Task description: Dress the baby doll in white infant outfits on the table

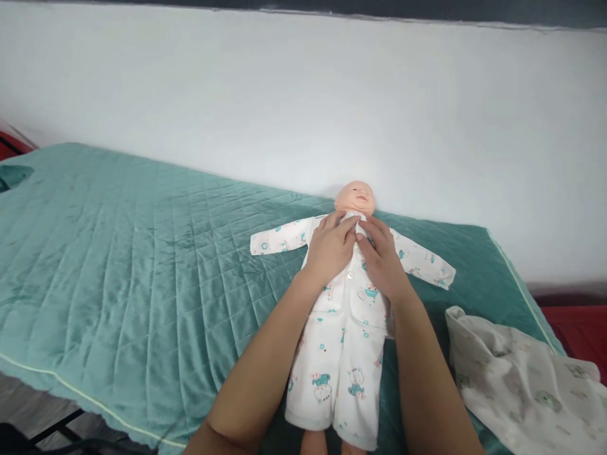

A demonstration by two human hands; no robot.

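Observation:
A baby doll [355, 197] lies on its back on a green quilted cover, its head close to the wall. It wears a white printed shirt [372, 300] with its sleeves spread to both sides, and matching white pants [315, 360]; its feet poke out at the bottom. At the top of the shirt front, just below the chin, my left hand [332, 245] pinches the cloth. Right beside it, my right hand [380, 256] has thumb and fingers on the other side of the opening. A button [351, 275] shows below my hands; the collar is partly covered by my fingers.
The green quilted cover [142, 265] spreads wide to the left, with a pale piped edge. A crumpled white printed cloth [526, 385] lies at the lower right. A white wall [284, 95] rises behind. Something red [578, 332] stands past the right edge.

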